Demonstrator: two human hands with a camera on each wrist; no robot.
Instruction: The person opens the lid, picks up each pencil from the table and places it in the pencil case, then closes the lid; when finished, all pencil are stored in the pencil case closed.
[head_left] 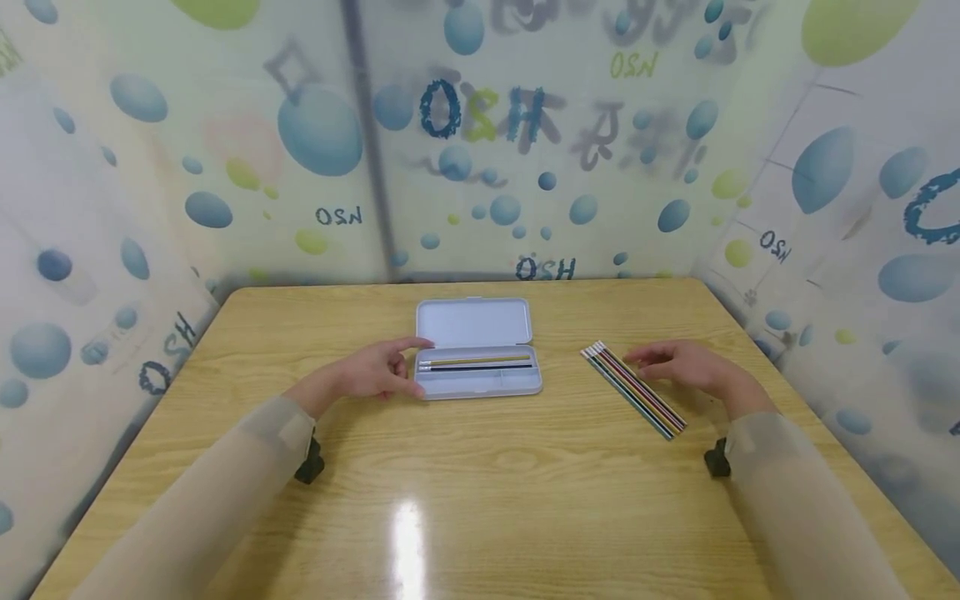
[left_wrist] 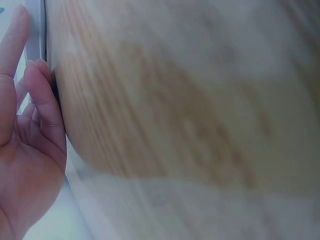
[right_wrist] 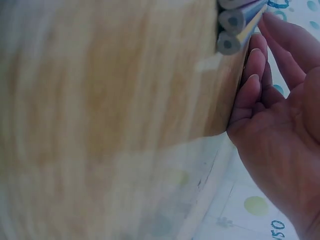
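Note:
An opened light-blue pencil case [head_left: 457,386] lies on the table, its lid [head_left: 472,322] folded back. Two pencils, one yellow [head_left: 480,361] and one black [head_left: 480,367], lie lengthwise inside it. My left hand [head_left: 372,369] holds the case by its left end, index finger at the hinge-side corner and thumb at the near corner. To the right, several striped pencils [head_left: 633,389] lie side by side at a slant, white ends toward the far left. My right hand [head_left: 686,364] is beside them, thumb and index fingertips right at the row's right edge; the right wrist view shows their blunt ends [right_wrist: 231,44].
The wooden table [head_left: 480,475] reaches back to a wall covering [head_left: 480,167] printed with blue and green balloon shapes, with more of it on both sides. A dark wrist device [head_left: 310,461] shows under the left sleeve, another [head_left: 717,458] under the right.

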